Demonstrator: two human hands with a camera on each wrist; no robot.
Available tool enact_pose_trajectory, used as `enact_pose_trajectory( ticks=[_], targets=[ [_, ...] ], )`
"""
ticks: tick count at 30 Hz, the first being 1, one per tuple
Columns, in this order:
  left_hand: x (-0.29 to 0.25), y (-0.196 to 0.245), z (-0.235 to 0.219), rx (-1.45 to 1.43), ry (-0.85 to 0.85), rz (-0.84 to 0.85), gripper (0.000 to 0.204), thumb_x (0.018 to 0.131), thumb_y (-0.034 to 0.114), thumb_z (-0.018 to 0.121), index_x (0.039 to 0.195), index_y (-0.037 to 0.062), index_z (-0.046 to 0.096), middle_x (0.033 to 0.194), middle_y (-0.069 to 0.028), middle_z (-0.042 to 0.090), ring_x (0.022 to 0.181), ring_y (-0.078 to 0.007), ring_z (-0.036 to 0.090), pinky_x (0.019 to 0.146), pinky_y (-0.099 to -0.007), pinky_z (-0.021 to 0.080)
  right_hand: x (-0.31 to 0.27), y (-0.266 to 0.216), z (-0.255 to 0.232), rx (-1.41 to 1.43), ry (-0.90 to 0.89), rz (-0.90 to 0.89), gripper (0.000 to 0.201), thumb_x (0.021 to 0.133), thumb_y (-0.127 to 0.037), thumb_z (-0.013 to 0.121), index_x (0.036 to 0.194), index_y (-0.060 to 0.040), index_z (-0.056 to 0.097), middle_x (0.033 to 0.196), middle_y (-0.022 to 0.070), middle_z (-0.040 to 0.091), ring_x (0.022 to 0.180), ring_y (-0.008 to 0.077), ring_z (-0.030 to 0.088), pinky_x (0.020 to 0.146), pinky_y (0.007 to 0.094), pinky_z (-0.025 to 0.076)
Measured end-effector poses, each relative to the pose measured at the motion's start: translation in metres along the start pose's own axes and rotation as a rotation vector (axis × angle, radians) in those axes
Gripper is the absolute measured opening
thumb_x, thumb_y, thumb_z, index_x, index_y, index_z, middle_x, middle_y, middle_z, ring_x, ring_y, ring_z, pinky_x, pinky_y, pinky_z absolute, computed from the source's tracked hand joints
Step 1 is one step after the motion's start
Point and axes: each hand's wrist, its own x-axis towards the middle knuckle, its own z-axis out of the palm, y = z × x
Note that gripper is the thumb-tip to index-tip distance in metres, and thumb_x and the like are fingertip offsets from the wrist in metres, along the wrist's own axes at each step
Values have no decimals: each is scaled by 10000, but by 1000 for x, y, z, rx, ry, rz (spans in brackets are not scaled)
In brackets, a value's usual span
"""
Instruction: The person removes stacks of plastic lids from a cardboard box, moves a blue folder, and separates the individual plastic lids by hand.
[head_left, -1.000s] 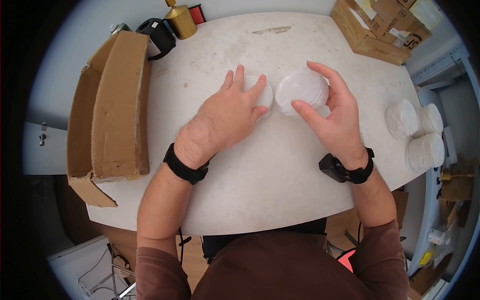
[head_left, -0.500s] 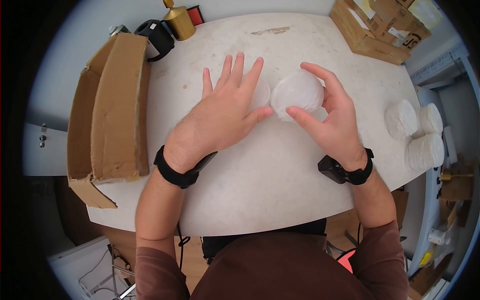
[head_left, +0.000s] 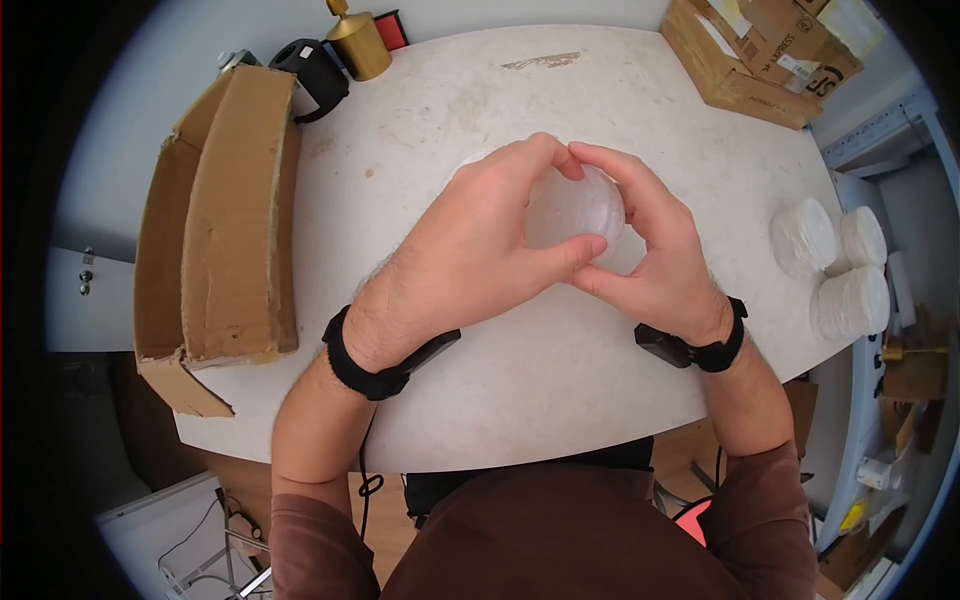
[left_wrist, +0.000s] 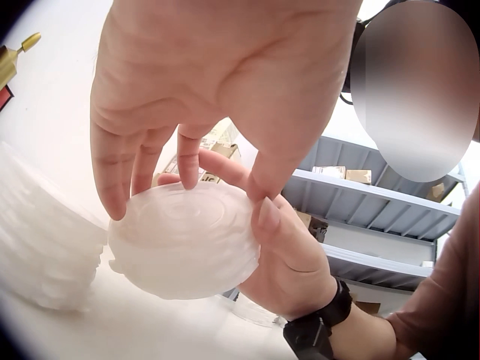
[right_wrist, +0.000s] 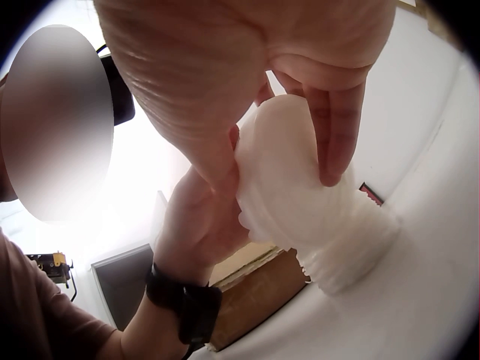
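Observation:
A round, translucent white stack of what look like plastic lids (head_left: 572,212) is between both hands over the middle of the table. My left hand (head_left: 465,240) grips it from the left, thumb at the near edge and fingertips at the far rim. From the right, my right hand (head_left: 665,235) curls its thumb and fingers round the side. The left wrist view shows the stack's ringed top (left_wrist: 184,214) and the left fingertips along its rim. A second white stack (left_wrist: 45,232) stands beside it, mostly hidden behind the left hand in the head view.
Three similar white stacks (head_left: 850,303) stand at the table's right edge. An open cardboard box (head_left: 235,220) lies along the left side. A black cylindrical object (head_left: 312,80) and a brass-coloured one (head_left: 360,48) are at the back left, taped cartons (head_left: 765,65) at the back right.
My left hand has left the other stack, lifting with spread fingers, and moved right to grip the stack that the right hand holds. That stack has shifted slightly left and nearer.

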Motion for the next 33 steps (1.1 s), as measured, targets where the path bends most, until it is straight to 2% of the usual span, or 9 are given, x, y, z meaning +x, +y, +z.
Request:
enact_pose_trajectory(
  ticks=[2,4,13,20,22,33],
  targets=[
    [0,0,-1,-10,8,-4,459,929,195,835,1312,41,636,1273,-108,714,1216,-256,696,1052,-473,580,0,1,0,0,11,-7,834,760,-69,932,1512,-71,569,1434,135,645,1241,298,680,977,393,589],
    [0,-1,-1,-142,10,49,411,937,151,804,1301,42,648,1280,-96,712,1229,-240,689,1082,-476,571,0,4,0,-29,53,-90,848,745,-68,943,1508,-66,571,1436,137,645,1260,305,676,999,403,591],
    [0,-5,-10,-296,-68,31,415,995,179,777,1365,56,635,1362,-71,667,1339,-228,618,1176,-492,503,0,5,-1,0,74,-73,840,761,-80,935,1515,-69,565,1450,137,637,1294,306,663,995,404,598],
    [0,-5,-14,-277,-93,51,418,981,162,769,1366,70,636,1374,-68,665,1344,-228,612,1181,-495,489,0,6,0,-14,81,-90,828,772,-89,922,1518,-75,564,1456,135,636,1293,300,666,989,401,600],
    [-1,-1,-16,-169,-93,77,440,954,135,786,1364,75,636,1375,-71,669,1343,-227,615,1179,-489,488,-1,6,0,-2,85,-67,820,777,-92,915,1518,-74,565,1457,134,637,1290,294,667,984,396,599],
    [1,-9,-16,-248,-79,98,445,933,157,840,1331,62,664,1332,-74,701,1301,-235,651,1156,-495,524,1,8,-2,7,77,-90,778,810,-99,893,1515,-66,566,1460,139,635,1291,299,662,978,389,586]
  ],
)
